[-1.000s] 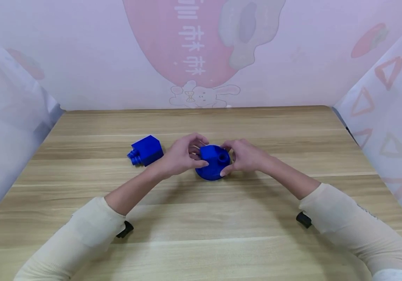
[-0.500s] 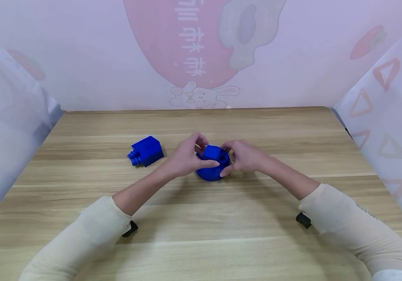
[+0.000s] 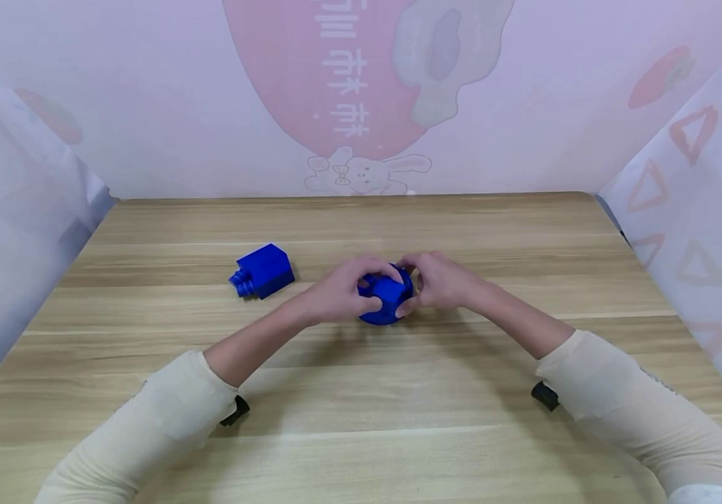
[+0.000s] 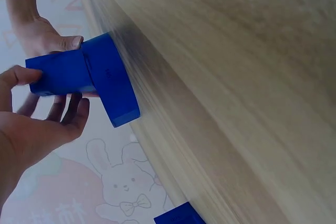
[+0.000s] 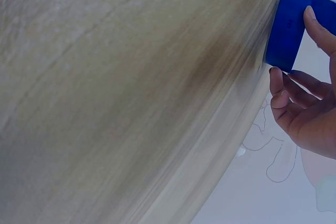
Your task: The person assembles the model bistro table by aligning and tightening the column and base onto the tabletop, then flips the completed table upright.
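In the head view a round blue base point(image 3: 378, 318) stands on the table near the middle. A blue block point(image 3: 389, 288) rises from its top. My left hand point(image 3: 344, 290) holds this block, thumb at the near side and index finger arched over it. From the right, my right hand point(image 3: 444, 280) grips the base's edge between thumb and fingers. The left wrist view shows the block point(image 4: 60, 73) sideways, joined against the thick disc-like base point(image 4: 113, 82). In the right wrist view the right thumb presses the base point(image 5: 286, 27), with curled fingertips close to its lower edge.
A second blue block with a threaded neck point(image 3: 265, 271) lies on its side to the left on the wooden table point(image 3: 361, 420). A printed curtain point(image 3: 209, 105) rises behind the table's back edge, with more curtain at both sides.
The left hand has shifted its hold on the blue block and turned it; the round hole visible earlier is out of sight. The right hand stays at the base's edge.
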`<state>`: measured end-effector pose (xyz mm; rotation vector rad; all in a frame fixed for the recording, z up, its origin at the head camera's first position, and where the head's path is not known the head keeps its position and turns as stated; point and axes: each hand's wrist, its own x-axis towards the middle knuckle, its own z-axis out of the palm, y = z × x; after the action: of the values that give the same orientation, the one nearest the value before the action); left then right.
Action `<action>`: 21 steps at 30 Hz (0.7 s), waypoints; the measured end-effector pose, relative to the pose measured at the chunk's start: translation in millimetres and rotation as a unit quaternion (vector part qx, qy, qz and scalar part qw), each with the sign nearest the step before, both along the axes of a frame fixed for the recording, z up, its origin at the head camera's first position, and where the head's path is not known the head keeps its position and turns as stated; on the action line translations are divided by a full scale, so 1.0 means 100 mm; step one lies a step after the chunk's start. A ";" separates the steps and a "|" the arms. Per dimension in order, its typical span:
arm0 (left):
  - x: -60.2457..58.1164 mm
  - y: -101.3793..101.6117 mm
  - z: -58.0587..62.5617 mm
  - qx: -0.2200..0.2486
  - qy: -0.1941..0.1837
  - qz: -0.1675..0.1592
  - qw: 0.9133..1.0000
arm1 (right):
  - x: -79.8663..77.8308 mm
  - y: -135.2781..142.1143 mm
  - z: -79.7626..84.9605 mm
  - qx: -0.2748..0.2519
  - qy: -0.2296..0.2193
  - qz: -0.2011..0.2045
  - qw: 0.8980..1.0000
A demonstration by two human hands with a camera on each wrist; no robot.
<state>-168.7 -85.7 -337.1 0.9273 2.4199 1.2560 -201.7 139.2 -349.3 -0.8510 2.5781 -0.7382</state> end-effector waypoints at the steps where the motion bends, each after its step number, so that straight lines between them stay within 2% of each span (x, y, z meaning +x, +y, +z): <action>1: 0.00 -0.01 0.00 0.002 -0.004 -0.012 1.000 | 0.00 0.00 0.00 -0.001 0.000 0.001 1.000; 4: 0.00 -0.04 -0.02 0.005 -0.004 -0.033 0.999 | 0.00 0.00 0.00 0.001 -0.001 0.001 1.000; 6: 0.00 -0.06 -0.02 0.003 -0.002 -0.034 0.999 | 0.00 0.00 0.00 0.003 0.000 -0.001 1.000; 14: 0.01 -0.09 -0.02 -0.025 0.004 0.028 0.999 | 0.00 0.00 0.00 0.010 0.000 -0.002 1.000; 17: 0.01 -0.09 -0.02 -0.024 0.016 0.021 0.999 | 0.01 0.00 0.01 0.008 0.001 -0.002 1.000; 21: 0.01 -0.10 -0.01 -0.018 0.034 -0.009 0.999 | 0.00 0.00 0.01 0.006 -0.002 -0.006 1.000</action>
<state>-167.9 -96.0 -337.7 0.9948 2.4706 1.1894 -201.2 139.5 -348.0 -0.8296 2.5829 -0.7279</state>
